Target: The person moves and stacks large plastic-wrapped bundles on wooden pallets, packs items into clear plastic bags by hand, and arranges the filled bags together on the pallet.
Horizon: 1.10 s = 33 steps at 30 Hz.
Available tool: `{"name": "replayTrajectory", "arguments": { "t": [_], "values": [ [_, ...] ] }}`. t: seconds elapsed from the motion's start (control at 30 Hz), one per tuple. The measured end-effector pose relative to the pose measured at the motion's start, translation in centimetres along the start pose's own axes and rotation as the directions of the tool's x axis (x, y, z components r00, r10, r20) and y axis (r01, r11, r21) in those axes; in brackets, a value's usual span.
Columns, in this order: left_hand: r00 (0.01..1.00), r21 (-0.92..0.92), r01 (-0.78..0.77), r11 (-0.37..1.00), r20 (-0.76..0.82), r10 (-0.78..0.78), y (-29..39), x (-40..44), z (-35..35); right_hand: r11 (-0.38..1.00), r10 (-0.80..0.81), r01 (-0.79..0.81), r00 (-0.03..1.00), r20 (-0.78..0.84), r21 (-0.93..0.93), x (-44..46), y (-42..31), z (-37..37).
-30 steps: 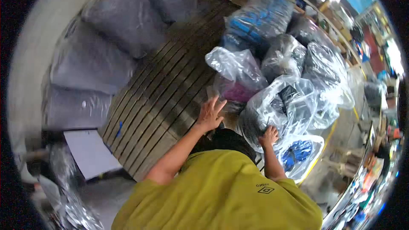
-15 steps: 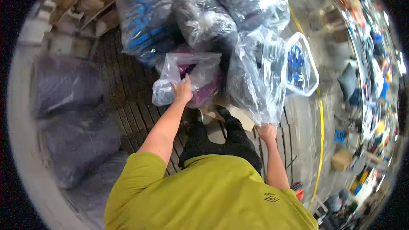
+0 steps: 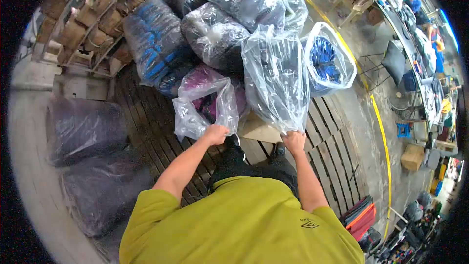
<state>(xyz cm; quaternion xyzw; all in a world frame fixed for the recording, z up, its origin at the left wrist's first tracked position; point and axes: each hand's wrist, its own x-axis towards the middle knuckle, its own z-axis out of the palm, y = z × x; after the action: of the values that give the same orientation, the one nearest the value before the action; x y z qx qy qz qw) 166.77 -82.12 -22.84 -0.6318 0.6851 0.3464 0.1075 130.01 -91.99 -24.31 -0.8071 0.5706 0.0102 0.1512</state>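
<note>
My left hand (image 3: 216,135) is closed on the near rim of an open clear plastic bag (image 3: 193,117), with magenta and dark cloth inside. Closed on the gathered top of a tall clear bag of dark goods (image 3: 273,73) is my right hand (image 3: 293,142). The two bags stand side by side before my feet. Just right of the tall bag, another open clear bag shows blue bundles (image 3: 323,61). My fingertips are partly hidden by the plastic.
Wrapped bags with blue (image 3: 159,44) and dark contents (image 3: 215,34) are piled beyond. Large wrapped bundles (image 3: 88,127) lie left on the slatted pallet (image 3: 325,154). Shelves (image 3: 100,19) stand back left. A yellow floor line (image 3: 380,122), chair and cluttered tables are right.
My left hand has gone from open to gripping the magenta bag's rim. My right hand has taken the tall bag's top and pulled it toward me. The view has swung right.
</note>
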Motion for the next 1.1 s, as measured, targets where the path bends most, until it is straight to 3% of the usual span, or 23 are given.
{"name": "replayTrajectory", "arguments": {
  "t": [0.13, 0.23, 0.27, 0.37, 0.4, 0.5, 0.57, 0.63, 0.7, 0.77, 0.83, 0.87, 0.93, 0.97, 1.0, 1.03, 1.07, 1.1],
  "values": [
    [0.977, 0.039, -0.085, 0.996, -0.195, 0.091, 4.7, -1.4, -1.6, 0.998, -0.059, 0.057, 0.996, 0.073, 0.019, -0.3, 2.4, 0.0],
    [0.987, 0.062, -0.003, 0.998, -0.159, 0.013, 10.4, -2.6, -0.5, 0.990, -0.138, 0.137, 0.985, 0.104, 0.013, -0.9, 5.4, -1.1],
    [0.987, 0.064, -0.004, 0.998, -0.160, 0.014, 11.7, -3.1, 0.6, 0.991, -0.135, 0.137, 0.973, 0.186, -0.002, -0.9, 6.2, -1.4],
    [0.992, -0.015, 0.019, 1.000, -0.121, -0.021, 18.0, -7.0, 2.7, 0.960, -0.170, 0.210, 0.962, 0.215, -0.184, -1.2, 7.8, -3.0],
    [0.996, -0.014, 0.019, 1.000, -0.082, -0.020, 19.5, -7.8, 4.1, 0.954, -0.137, 0.209, 0.941, 0.310, -0.213, -1.6, 7.4, -4.5],
    [0.998, -0.055, 0.043, 0.998, 0.040, -0.040, 24.1, -9.9, 8.9, 0.906, -0.382, 0.345, 0.916, -0.123, -0.246, -4.9, 3.2, -6.6],
    [0.994, -0.151, -0.042, 0.988, 0.097, 0.057, 26.9, -10.6, 13.7, 0.887, -0.457, 0.454, 0.889, 0.022, 0.081, -6.6, -0.9, -7.6],
    [0.942, -0.254, 0.274, 0.928, 0.267, -0.205, 30.2, -11.1, 15.1, 0.901, -0.404, 0.338, 0.882, 0.242, 0.271, -8.4, -5.2, -6.0],
    [0.951, -0.261, 0.199, 0.944, 0.283, -0.122, 28.9, -10.5, 18.3, 0.912, -0.382, 0.294, 0.863, 0.330, 0.286, -10.2, -8.0, -1.8],
    [0.953, -0.308, 0.168, 0.936, 0.293, -0.075, 28.0, -11.4, 19.8, 0.908, -0.404, 0.386, 0.711, 0.575, 0.160, -10.8, -8.2, 3.5],
    [0.955, -0.373, 0.160, 0.914, 0.291, -0.048, 26.7, -12.8, 19.3, 0.897, -0.346, 0.437, 0.616, 0.708, 0.058, -10.9, -8.2, 4.9],
    [0.953, -0.363, 0.182, 0.914, 0.293, -0.074, 26.0, -13.8, 18.4, 0.901, -0.301, 0.434, 0.605, 0.737, 0.011, -11.1, -7.7, 4.8],
    [0.948, -0.343, 0.208, 0.916, 0.300, -0.103, 24.9, -15.7, 15.8, 0.894, -0.370, 0.443, 0.641, 0.672, 0.069, -11.0, -3.9, 10.0],
    [0.969, -0.383, 0.143, 0.913, 0.244, -0.049, 23.8, -16.5, 15.8, 0.869, -0.401, 0.488, 0.598, 0.694, 0.082, -10.8, -2.2, 10.2],
    [0.984, -0.411, 0.068, 0.909, 0.178, 0.007, 22.1, -16.9, 15.4, 0.932, -0.279, 0.361, 0.661, 0.696, 0.030, -11.3, -1.4, 9.3],
    [0.992, -0.430, -0.009, 0.903, 0.107, 0.061, 20.6, -17.0, 14.9, 0.808, -0.454, 0.577, 0.480, 0.751, 0.119, -11.1, -0.7, 8.1],
    [0.998, -0.438, -0.039, 0.898, 0.023, 0.055, 19.7, -17.2, 13.8, 0.525, -0.716, 0.823, 0.289, 0.635, 0.217, -11.5, 2.7, 11.5],
    [0.992, -0.387, -0.114, 0.915, 0.012, 0.129, 18.4, -16.6, 13.1, 0.678, -0.684, 0.644, 0.376, 0.625, 0.355, -12.9, 2.7, 7.6]
  ]
}}
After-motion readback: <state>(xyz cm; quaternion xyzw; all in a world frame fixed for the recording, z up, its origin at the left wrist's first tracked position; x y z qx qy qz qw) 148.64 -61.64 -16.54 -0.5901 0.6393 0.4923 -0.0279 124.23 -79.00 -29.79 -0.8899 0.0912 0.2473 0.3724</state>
